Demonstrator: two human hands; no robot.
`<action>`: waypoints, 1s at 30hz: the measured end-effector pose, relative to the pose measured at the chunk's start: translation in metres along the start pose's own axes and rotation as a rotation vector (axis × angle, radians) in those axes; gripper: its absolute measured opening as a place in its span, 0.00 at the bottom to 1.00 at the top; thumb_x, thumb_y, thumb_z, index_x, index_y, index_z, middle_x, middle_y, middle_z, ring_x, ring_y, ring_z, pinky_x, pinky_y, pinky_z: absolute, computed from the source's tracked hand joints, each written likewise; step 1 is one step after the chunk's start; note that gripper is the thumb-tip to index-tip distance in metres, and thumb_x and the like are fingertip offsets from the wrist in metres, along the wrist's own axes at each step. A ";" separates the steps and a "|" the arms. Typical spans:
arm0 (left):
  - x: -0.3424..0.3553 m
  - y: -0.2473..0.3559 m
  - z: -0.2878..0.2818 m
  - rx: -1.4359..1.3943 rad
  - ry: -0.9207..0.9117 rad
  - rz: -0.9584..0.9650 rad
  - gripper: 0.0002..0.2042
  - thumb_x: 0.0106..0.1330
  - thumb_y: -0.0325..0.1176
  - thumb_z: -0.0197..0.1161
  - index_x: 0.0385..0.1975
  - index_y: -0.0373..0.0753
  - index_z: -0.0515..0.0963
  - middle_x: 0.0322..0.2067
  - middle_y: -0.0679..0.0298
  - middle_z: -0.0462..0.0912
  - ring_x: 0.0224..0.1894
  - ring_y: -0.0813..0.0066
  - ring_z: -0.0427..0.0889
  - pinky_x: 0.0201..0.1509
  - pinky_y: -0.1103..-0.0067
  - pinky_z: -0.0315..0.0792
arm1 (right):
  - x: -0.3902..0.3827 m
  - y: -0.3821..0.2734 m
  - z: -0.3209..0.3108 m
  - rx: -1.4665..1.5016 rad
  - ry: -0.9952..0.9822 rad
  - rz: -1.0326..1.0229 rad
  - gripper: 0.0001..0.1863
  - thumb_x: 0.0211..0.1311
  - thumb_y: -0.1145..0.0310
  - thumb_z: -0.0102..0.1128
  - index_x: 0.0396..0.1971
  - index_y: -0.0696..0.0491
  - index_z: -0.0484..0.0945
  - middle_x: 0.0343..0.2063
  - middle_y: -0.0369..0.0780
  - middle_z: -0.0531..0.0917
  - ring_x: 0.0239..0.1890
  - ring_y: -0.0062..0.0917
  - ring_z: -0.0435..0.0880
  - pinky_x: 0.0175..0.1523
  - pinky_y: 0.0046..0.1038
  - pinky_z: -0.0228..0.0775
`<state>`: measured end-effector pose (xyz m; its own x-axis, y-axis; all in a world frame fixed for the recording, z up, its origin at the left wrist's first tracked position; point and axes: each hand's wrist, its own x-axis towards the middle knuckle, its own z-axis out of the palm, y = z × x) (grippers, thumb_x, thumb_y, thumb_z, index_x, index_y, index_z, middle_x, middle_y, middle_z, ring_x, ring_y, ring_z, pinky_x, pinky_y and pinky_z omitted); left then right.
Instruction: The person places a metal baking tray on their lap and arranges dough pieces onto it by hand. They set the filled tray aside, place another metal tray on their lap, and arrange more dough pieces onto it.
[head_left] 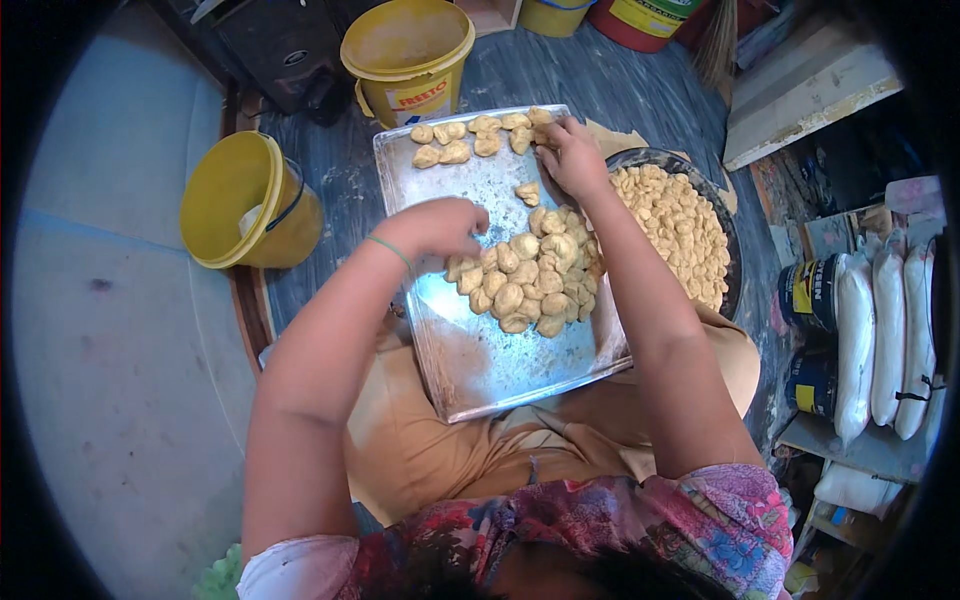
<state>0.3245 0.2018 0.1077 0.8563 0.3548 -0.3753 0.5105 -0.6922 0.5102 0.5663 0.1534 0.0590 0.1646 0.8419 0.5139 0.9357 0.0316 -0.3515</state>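
Observation:
A metal baking tray (pixel 500 365) rests across my lap, tilted slightly. In its middle lies a heap of tan, lumpy dough pieces (pixel 545 275), with one loose piece (pixel 527 193) just beyond it. Several more pieces (pixel 455 152) stand in two rows along the far edge. At the far right corner, my right hand (pixel 573 160) has its fingers closed at a dough piece, which they partly cover. My left hand (pixel 445 228), a green band at its wrist, hovers over the heap's left side. Its fingers are bent and blurred, and whether they hold anything is unclear.
To the right of the tray, a round dark basin (pixel 735 245) is filled with similar pieces. Two yellow buckets (pixel 250 200) (pixel 410 55) stand left of and beyond the tray. White plastic-wrapped packages (pixel 887 340) and dark cans (pixel 808 295) line the right side.

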 end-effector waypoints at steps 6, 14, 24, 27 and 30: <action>-0.009 0.006 0.009 -0.046 -0.164 0.004 0.16 0.48 0.29 0.65 0.39 0.36 0.78 0.32 0.56 0.80 0.36 0.61 0.79 0.39 0.71 0.72 | 0.002 0.020 0.007 0.035 -0.074 0.136 0.09 0.51 0.68 0.62 0.34 0.51 0.79 0.35 0.40 0.78 0.42 0.38 0.77 0.47 0.37 0.70; 0.003 -0.049 0.001 -0.037 0.464 -0.135 0.16 0.51 0.29 0.64 0.41 0.36 0.77 0.36 0.51 0.80 0.39 0.56 0.80 0.46 0.69 0.72 | 0.000 -0.033 -0.013 0.289 -0.758 0.178 0.15 0.45 0.65 0.70 0.34 0.55 0.79 0.35 0.41 0.79 0.40 0.28 0.79 0.46 0.29 0.70; 0.004 -0.054 -0.008 0.083 0.550 -0.181 0.17 0.51 0.37 0.68 0.39 0.37 0.77 0.40 0.54 0.77 0.44 0.54 0.77 0.49 0.67 0.71 | -0.006 -0.103 -0.001 0.439 -0.762 0.023 0.20 0.43 0.62 0.70 0.37 0.54 0.79 0.38 0.46 0.79 0.43 0.37 0.79 0.49 0.32 0.70; 0.003 -0.039 -0.013 0.118 0.543 -0.244 0.17 0.53 0.37 0.67 0.41 0.38 0.76 0.45 0.54 0.76 0.46 0.55 0.77 0.50 0.66 0.71 | -0.039 -0.108 -0.014 0.400 -1.021 -0.129 0.20 0.41 0.64 0.70 0.38 0.54 0.79 0.39 0.44 0.79 0.42 0.33 0.79 0.47 0.31 0.70; 0.004 -0.042 -0.011 0.202 0.615 -0.119 0.17 0.53 0.36 0.66 0.43 0.39 0.76 0.46 0.55 0.76 0.48 0.55 0.76 0.52 0.66 0.70 | -0.040 -0.099 -0.010 0.394 -0.992 -0.113 0.20 0.40 0.66 0.68 0.38 0.55 0.79 0.37 0.43 0.81 0.40 0.29 0.79 0.46 0.30 0.71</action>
<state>0.3073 0.2388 0.0930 0.7140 0.6896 0.1212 0.6311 -0.7089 0.3150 0.4708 0.1113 0.0816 -0.4094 0.8793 -0.2432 0.7340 0.1592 -0.6602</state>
